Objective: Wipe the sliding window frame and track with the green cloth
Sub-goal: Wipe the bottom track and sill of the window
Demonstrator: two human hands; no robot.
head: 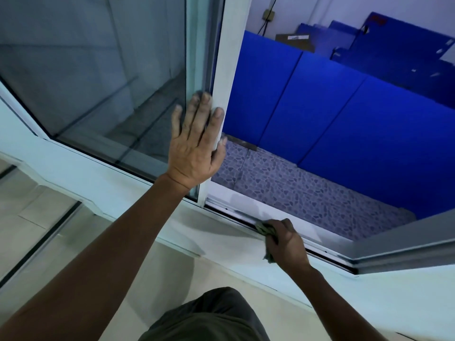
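Note:
My left hand point(197, 141) lies flat against the glass pane point(93, 70) and the white upright frame point(227, 57) of the sliding window, fingers spread, thumb hooked around the frame's edge. My right hand point(286, 242) is closed around the bunched green cloth point(263, 228) and presses it into the bottom track point(236, 212), just right of the sliding sash. Part of the cloth hangs out below my palm. The track shows dark grime streaks to the left of the cloth.
Through the opening lie a pebble-patterned tiled floor point(295, 188) and blue panels point(320, 102) leaning beyond it. A white sill point(138, 185) runs below the window. A grey frame section point(406, 242) closes the opening at the right.

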